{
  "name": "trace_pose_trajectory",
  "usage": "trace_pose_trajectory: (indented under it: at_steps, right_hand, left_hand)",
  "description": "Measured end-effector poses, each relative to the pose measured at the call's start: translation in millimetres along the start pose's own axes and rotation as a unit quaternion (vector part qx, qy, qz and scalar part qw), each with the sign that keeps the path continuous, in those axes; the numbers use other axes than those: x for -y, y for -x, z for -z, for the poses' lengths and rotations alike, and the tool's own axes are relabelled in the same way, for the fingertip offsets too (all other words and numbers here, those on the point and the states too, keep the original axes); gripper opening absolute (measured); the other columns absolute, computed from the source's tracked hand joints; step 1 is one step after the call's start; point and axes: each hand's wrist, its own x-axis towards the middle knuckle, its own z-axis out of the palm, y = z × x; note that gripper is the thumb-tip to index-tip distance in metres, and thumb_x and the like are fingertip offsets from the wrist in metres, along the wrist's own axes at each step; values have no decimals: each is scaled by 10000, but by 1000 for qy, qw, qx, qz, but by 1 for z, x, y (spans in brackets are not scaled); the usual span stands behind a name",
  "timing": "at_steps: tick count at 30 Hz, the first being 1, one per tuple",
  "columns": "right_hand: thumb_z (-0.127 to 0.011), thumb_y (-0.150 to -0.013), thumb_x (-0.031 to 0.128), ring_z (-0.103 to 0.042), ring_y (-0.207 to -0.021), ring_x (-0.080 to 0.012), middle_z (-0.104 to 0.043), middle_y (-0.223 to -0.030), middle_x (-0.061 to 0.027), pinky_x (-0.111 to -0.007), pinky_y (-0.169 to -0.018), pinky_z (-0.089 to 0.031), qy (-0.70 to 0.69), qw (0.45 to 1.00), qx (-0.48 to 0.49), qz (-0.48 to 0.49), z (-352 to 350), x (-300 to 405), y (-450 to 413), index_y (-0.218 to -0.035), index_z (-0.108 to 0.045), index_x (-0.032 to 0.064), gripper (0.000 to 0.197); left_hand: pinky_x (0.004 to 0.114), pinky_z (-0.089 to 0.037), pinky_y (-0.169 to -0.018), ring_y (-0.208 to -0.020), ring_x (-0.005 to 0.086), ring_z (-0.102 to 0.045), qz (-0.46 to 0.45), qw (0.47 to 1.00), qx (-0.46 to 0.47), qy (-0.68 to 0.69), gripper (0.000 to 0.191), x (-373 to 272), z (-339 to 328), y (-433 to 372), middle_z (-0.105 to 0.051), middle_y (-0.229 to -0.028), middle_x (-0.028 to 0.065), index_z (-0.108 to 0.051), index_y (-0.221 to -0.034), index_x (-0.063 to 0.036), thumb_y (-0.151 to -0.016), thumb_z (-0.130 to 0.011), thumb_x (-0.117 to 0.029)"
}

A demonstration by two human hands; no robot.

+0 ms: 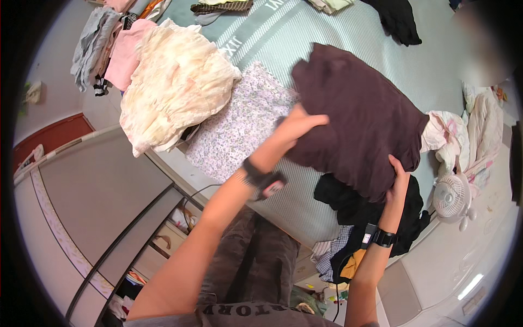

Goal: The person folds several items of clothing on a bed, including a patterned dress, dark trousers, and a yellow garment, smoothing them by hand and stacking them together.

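Note:
A dark maroon garment (pixel 359 118), folded over in a broad bundle, is held above the bed between my hands. My left hand (pixel 300 124) grips its left edge, the thumb lying on top of the cloth. At its lower right edge my right hand (pixel 398 180) holds it, thumb on the near side and fingers partly hidden. Under and left of the garment lies a floral-print cloth (pixel 245 118), white and lilac. A cream ruffled garment (pixel 179 81) overlaps that cloth on the left. Black clothing (pixel 404 208) is heaped below the maroon garment, beside my right wrist.
The bed's striped pale-green mat (pixel 282 36) carries more clothes along its far side. Folded pink (pixel 130 53) and grey clothes (pixel 96 45) are stacked at the upper left. A small white fan (pixel 451 196) stands at the right edge. A grey panel (pixel 102 175) and open shelves are at the lower left.

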Motion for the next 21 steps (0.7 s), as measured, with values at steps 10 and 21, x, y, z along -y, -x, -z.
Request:
trace_pose_trajectory:
  at_steps: [10, 21]
  right_hand:
    - [-725, -684, 111, -544, -966, -152, -582, -1066, -107, -292, -840, -438, 325, 809, 488, 47, -162, -30, -10, -1125, -528, -37, 505]
    - [-506, -728, 54, -403, -1162, -293, -431, -1269, -137, -431, -911, -320, 416, 741, 181, 495, -235, -132, 43, -1142, -513, 93, 416]
  left_hand:
    - [311, -363, -926, -1085, 204, -481, -17, 931, -275, -241, 521, 82, 114, 248, -502, -1202, 101, -442, -1194, 69, -792, -661, -181]
    - [362, -304, -929, -1106, 248, -405, -78, 662, -623, -410, 514, 158, 168, 252, -452, -1127, 141, -402, -1180, 25, -784, -666, -167]
